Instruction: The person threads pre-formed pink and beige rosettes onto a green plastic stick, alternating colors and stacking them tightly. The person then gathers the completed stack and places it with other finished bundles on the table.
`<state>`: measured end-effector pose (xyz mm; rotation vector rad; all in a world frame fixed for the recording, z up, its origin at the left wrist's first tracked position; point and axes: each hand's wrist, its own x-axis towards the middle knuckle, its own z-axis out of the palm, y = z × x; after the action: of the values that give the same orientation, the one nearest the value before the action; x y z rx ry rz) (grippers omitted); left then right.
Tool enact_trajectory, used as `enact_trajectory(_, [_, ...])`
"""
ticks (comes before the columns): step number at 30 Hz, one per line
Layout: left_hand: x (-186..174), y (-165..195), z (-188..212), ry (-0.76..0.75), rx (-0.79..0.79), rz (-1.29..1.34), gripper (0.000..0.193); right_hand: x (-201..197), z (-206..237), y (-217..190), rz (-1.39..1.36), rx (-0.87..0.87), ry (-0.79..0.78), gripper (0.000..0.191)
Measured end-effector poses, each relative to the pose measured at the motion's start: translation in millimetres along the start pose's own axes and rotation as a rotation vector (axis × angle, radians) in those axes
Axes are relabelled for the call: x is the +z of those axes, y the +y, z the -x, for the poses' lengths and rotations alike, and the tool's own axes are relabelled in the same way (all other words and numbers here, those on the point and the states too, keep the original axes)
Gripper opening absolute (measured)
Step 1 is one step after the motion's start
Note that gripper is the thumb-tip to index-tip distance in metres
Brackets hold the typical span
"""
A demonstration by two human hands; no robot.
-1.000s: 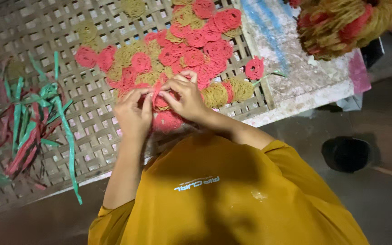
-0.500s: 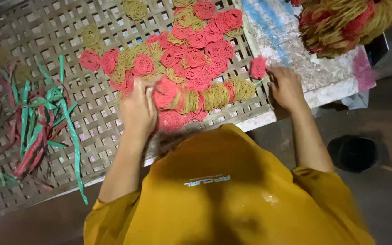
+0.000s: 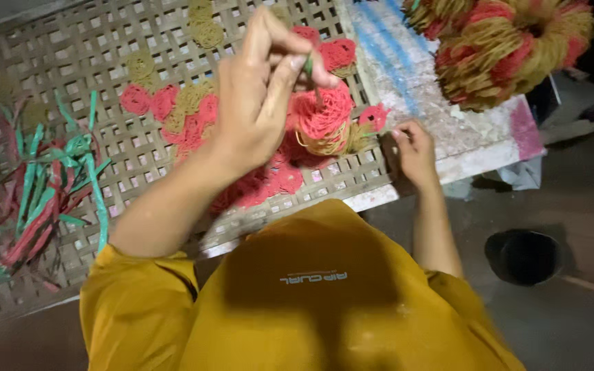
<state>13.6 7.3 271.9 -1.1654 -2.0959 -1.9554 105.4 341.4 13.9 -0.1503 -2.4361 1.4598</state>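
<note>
— How are the hands placed?

— A green strip is pinched between the raised left hand's fingertips; a stack of red and yellow noodle-like discs hangs from it above the lattice tray. The right hand is laid, fingers curled, on the tray's edge.

— And around them?

— Flat, lacy red and yellow discs are spread on the woven tray; green and red strips lie leftward.

A bundle of red and yellow noodle-like coils hangs lifted from a thin green strip, above more flat red coils lying on the woven lattice worktop.
</note>
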Motion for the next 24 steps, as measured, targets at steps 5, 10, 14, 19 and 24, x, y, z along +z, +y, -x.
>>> enact_trajectory(5, [2.1,20.9,-4.7,0.013,-0.034,0.368,0.003,-8.6,-16.8,-8.7,-0.2,-0.048,0.067,0.006])
enact_trajectory(10, [-22.7,-0.9,52.6,0.187,-0.193,0.278,0.005,-29.1,-20.9,-16.5,-0.52,0.127,0.004,0.01])
enact_trajectory(14, [-38.6,-49.8,119.5,0.33,-0.45,0.379,0.004,-24.5,-21.5,-1.0,-0.525,0.14,-0.062,0.013])
enact_trajectory(19, [-27.9,-97.6,199.9,0.462,-0.641,0.401,0.006,10.8,-21.2,30.2,-0.326,0.095,-0.107,0.015])
enact_trajectory(24, [-30.9,-109.5,225.7,0.49,-0.652,0.272,0.004,8.7,-29.8,23.4,-0.053,0.033,-0.097,0.012])
